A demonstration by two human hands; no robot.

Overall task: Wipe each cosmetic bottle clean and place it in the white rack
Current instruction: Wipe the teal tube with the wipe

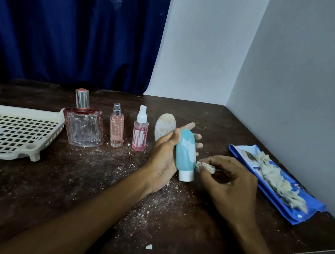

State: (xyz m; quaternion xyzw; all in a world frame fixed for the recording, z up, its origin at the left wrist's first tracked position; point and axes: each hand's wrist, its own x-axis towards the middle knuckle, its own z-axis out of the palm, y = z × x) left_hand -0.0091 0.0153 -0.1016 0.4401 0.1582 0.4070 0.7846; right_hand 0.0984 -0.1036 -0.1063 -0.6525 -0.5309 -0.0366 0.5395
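Observation:
My left hand (164, 157) holds a teal tube bottle (185, 151) with its white cap pointing down; white smears streak its upper part. My right hand (233, 183) pinches a small crumpled wipe (204, 167) against the tube's lower right side. Behind them stand a large square perfume bottle (84, 127) with a silver cap, a slim pink spray bottle (117, 127), a pink spray bottle with a white pump (140, 133) and a white oval bottle (163, 125), partly hidden by my left hand. All show white streaks. The white perforated rack (13, 131) sits at the left and holds nothing.
A blue wipe packet (276, 183) with several used, crumpled wipes on it lies at the right by the grey wall. White crumbs and dust cover the dark wooden table (73, 189). A blue curtain hangs behind the table.

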